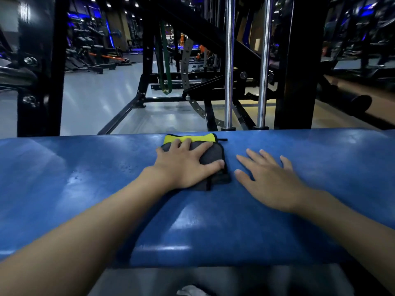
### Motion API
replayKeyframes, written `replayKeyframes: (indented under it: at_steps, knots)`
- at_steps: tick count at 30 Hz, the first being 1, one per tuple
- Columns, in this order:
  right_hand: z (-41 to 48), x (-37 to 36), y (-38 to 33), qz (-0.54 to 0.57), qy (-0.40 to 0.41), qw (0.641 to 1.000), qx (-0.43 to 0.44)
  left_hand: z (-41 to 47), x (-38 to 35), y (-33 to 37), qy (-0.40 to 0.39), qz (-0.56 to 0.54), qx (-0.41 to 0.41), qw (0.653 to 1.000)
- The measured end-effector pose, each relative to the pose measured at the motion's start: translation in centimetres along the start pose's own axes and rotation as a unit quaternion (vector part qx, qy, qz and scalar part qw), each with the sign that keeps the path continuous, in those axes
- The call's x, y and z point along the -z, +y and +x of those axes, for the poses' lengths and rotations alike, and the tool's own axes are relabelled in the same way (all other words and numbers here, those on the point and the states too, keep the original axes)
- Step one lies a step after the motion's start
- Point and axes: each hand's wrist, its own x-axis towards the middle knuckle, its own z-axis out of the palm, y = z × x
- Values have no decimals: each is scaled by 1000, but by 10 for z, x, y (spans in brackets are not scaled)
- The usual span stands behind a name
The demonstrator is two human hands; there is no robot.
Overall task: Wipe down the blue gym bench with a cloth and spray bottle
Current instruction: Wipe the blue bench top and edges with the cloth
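Left hand [188, 165] lies flat on the folded cloth [210, 161], fingers spread and straight, thumb along its right edge; pressing, not gripping. Cloth is grey with a yellow band and black trim, on the blue bench [85, 178] near the far edge, roughly mid-length. Right hand [271, 178] is just beside the cloth on its right, fingers splayed flat on the pad, holding nothing. Bench long axis runs left-right across the view. Cloth is already under the left hand, so the wipe stroke likely goes along that axis; wet specks and sheen show on the pad left of the cloth. Spray bottle not in view. Black machine frame [297, 60] stands behind the bench.
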Motion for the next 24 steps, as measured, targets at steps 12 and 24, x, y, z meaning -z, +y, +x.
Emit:
replayKeyframes:
  at_steps: [12, 24]
  knots:
    - [-2, 0, -1, 12, 16, 1000, -16, 57, 0, -19, 2, -4, 2, 1000]
    - [-9, 4, -6, 15, 22, 999, -21, -127, -6, -11, 40, 26, -63, 997]
